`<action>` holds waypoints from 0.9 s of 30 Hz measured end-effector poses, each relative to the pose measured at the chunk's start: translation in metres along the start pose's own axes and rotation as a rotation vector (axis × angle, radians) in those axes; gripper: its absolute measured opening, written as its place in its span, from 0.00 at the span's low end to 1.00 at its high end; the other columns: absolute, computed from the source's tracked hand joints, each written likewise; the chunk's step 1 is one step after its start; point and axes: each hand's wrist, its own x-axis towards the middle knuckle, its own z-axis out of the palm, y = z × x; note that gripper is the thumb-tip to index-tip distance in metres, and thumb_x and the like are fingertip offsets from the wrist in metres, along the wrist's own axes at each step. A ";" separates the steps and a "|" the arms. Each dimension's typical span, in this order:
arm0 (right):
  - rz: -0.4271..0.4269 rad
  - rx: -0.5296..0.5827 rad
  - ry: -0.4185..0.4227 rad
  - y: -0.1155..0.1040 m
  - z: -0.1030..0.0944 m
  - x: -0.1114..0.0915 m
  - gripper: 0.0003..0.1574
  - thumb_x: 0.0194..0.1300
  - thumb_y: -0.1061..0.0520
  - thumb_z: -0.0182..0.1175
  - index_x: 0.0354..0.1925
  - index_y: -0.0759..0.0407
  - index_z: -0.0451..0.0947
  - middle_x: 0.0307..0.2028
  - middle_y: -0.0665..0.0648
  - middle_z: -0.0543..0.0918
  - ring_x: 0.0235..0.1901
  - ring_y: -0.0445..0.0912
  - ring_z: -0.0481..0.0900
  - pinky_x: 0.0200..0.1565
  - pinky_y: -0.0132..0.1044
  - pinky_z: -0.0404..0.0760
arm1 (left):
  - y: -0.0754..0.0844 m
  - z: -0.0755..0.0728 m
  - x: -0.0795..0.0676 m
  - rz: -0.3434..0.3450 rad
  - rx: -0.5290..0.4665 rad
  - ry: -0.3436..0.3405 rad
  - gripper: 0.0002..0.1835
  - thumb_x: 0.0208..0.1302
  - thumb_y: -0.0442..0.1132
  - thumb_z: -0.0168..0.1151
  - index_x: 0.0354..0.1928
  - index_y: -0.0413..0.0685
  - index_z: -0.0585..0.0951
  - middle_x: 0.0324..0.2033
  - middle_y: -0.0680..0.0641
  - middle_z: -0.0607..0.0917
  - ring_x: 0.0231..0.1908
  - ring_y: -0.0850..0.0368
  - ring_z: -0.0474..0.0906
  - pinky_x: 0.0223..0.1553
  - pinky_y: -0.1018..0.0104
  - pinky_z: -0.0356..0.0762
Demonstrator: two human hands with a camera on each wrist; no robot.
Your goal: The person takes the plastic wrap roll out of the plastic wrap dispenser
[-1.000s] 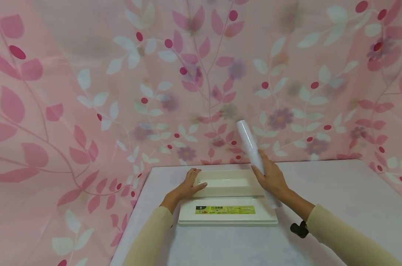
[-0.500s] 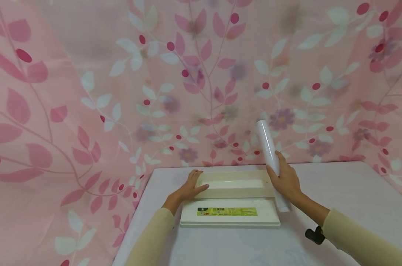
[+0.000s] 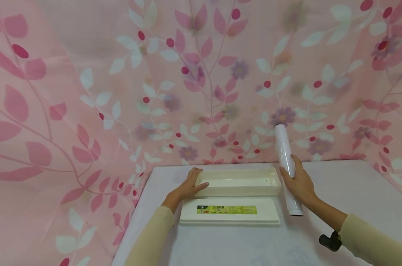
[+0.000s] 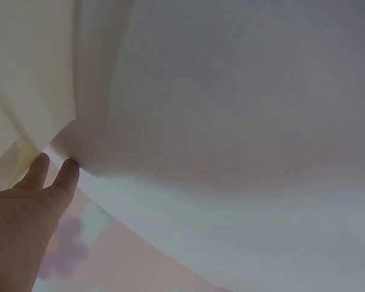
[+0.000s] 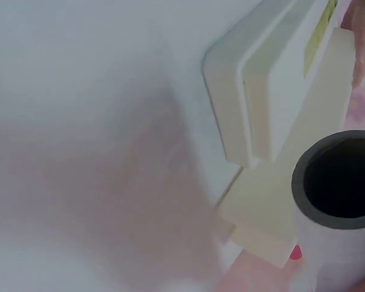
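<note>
My left hand [image 3: 188, 186] grips the left end of a long cream plastic box [image 3: 241, 183], thumb toward the inside, other fingers at the back corner. In the left wrist view two fingers touch the box end. My right hand [image 3: 300, 184] holds a white, glossy roll of cling film [image 3: 284, 151] around its middle. The roll is tilted, just right of the box and apart from it. Its hollow core end [image 5: 299, 188] shows in the right wrist view. In front of the box lies its cream lid [image 3: 227, 221], bearing a yellow-green label [image 3: 227, 210].
A white cloth covers the table [image 3: 234, 244]. Behind and at the left hangs a pink floral curtain [image 3: 121, 74]. A black wrist device [image 3: 330, 242] sits under the right sleeve.
My right hand has moved to the right with the roll of cling film, from over the box's right end to beside it. The left hand and the box stay in place.
</note>
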 end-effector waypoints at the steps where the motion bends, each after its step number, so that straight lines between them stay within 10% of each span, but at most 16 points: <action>1: 0.005 0.005 -0.007 0.001 -0.001 -0.001 0.45 0.74 0.41 0.50 0.77 0.57 0.44 0.58 0.78 0.72 0.47 0.70 0.76 0.41 0.64 0.77 | 0.001 -0.001 0.001 0.003 0.004 0.001 0.43 0.69 0.60 0.57 0.77 0.52 0.51 0.76 0.38 0.45 0.75 0.40 0.49 0.70 0.39 0.55; 27: 0.141 -0.008 -0.119 0.036 0.002 -0.022 0.47 0.74 0.37 0.48 0.76 0.59 0.43 0.56 0.79 0.72 0.41 0.63 0.78 0.31 0.44 0.76 | 0.001 0.000 0.000 0.011 -0.022 0.014 0.42 0.69 0.57 0.58 0.76 0.51 0.53 0.75 0.36 0.46 0.74 0.39 0.50 0.70 0.38 0.54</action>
